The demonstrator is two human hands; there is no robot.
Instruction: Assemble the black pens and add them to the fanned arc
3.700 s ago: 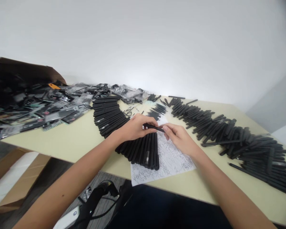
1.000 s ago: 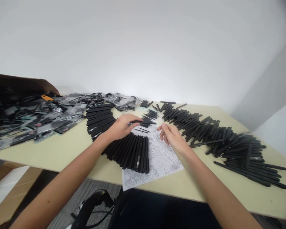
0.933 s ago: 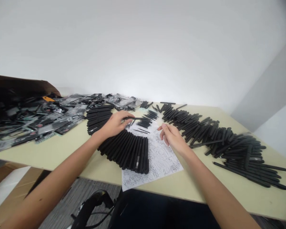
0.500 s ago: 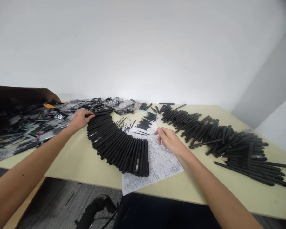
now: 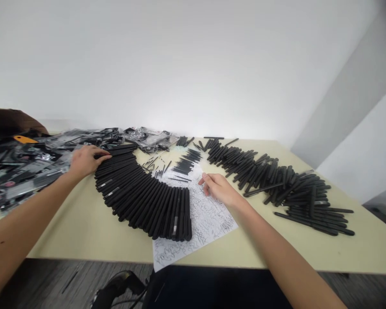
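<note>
Holding anything, that left hand [image 5: 86, 160]?

Nothing gripped — open fingers [image 5: 103, 155] just laid on the top end of the curved row of black pens [image 5: 141, 201].

And the right hand [image 5: 218, 189]?

Loosely curled, empty as far as I can see, over the printed sheet [image 5: 209, 227] under the row's lower end

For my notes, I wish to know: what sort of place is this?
Probably a packing or sorting workroom: long rows of black pens on a cream table, beside a heap of plastic-wrapped packets.
</note>
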